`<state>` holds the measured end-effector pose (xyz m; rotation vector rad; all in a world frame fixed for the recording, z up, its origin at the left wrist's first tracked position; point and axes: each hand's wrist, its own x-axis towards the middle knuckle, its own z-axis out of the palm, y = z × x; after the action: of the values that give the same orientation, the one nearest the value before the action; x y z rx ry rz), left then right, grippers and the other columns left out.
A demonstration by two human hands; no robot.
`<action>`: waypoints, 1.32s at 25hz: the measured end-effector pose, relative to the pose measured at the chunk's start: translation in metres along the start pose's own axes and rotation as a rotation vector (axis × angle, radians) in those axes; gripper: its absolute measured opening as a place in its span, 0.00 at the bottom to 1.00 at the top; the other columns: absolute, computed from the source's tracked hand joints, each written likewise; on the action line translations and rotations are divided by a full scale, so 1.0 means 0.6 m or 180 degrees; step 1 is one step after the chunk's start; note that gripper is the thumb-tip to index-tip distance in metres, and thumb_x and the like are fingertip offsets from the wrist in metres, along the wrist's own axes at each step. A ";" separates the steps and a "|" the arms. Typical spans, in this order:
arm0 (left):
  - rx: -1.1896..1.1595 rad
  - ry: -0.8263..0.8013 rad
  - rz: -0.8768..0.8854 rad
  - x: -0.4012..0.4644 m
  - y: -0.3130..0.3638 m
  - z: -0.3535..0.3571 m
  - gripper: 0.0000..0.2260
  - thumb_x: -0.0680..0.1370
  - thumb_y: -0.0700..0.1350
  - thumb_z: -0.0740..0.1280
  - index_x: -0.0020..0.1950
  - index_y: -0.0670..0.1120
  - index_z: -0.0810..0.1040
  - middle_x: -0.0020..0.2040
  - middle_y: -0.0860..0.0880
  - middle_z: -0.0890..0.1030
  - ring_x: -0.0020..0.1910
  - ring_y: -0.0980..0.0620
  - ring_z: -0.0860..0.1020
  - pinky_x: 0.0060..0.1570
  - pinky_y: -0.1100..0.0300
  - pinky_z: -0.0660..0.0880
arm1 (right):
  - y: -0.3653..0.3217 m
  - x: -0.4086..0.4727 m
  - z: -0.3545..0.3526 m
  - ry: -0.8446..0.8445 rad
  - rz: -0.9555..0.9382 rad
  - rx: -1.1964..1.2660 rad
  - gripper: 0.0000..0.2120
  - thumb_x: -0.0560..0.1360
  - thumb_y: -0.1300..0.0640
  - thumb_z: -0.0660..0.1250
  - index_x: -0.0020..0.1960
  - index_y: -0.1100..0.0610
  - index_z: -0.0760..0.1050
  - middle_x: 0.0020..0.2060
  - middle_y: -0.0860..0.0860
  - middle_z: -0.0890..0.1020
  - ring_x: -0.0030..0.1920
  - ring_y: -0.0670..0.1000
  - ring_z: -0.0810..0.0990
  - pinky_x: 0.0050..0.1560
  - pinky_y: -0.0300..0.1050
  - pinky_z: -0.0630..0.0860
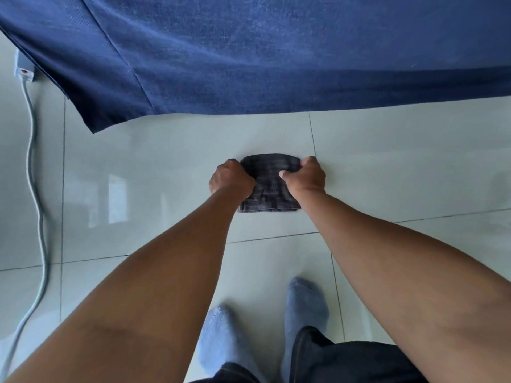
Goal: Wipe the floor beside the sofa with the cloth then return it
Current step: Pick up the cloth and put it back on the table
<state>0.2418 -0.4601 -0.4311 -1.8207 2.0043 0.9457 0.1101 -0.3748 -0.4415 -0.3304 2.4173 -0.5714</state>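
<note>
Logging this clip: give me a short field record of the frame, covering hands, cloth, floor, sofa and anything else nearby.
left hand: gripping the cloth's left edge
right hand: gripping its right edge
cloth: dark, folded, flat on the floor
floor: pale glossy tiles
sofa: blue fabric, just beyond the cloth, not touching it
cable: grey, along the left, running from a power strip
feet: in blue socks, behind the cloth

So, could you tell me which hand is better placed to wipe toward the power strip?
Probably the left. Both hands grip the folded cloth, but the left hand is on the side nearer the power strip; the right hand would reach across.
</note>
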 end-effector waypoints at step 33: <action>-0.1730 -0.1898 0.3542 -0.835 0.568 -0.171 0.06 0.75 0.37 0.74 0.52 0.42 0.81 0.46 0.46 0.86 0.41 0.51 0.85 0.38 0.57 0.82 | 0.339 -0.579 -0.975 0.1667 -0.0871 0.2457 0.08 0.74 0.58 0.75 0.49 0.61 0.80 0.41 0.53 0.87 0.39 0.52 0.86 0.45 0.54 0.85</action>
<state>0.0234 -0.1339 0.0417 -0.2399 2.3656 2.1431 -0.0074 0.1161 0.0578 -0.1837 2.3920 -1.8244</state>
